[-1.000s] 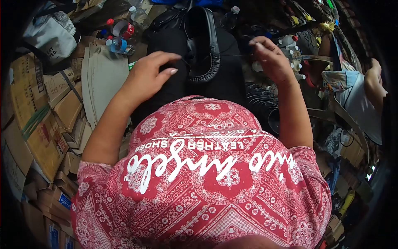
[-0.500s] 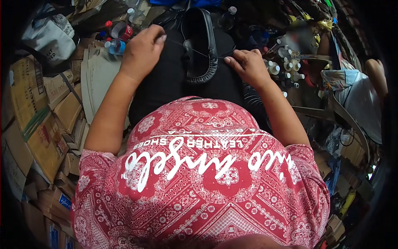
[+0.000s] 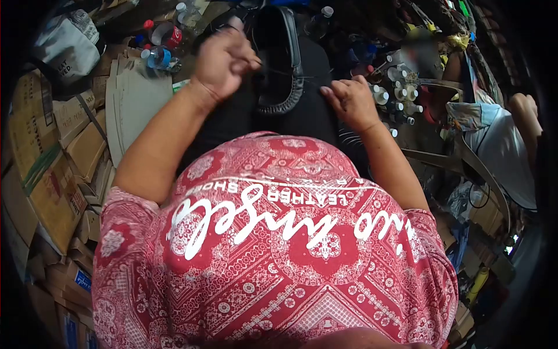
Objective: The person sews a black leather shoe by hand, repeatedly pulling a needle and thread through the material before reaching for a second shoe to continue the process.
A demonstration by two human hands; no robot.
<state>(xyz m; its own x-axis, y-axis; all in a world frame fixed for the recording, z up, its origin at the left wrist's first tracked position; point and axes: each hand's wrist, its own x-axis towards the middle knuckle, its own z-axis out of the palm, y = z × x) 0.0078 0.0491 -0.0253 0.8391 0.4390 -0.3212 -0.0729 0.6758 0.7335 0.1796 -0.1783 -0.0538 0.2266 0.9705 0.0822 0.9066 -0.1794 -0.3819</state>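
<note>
A black leather shoe rests sole-down or nearly so on my black-trousered lap, its opening facing me and a gathered seam at its near end. Thin pale thread runs across the shoe and out toward both sides. My left hand is just left of the shoe, index finger raised, the other fingers curled in where the thread ends. To the right of the shoe, apart from it, my right hand has its fingers curled with the thumb pressed in; the thread leads toward it. No needle can be made out.
Cardboard pieces are stacked at the left, beside a white bag. Plastic bottles lie at upper left. Several capped bottles stand at right, near a chair frame. Another person's arm shows at the far right.
My left hand has moved right, closer to the shoe, and its index finger has lifted. My right hand has shifted slightly down and to the right. The shoe has hardly moved.
</note>
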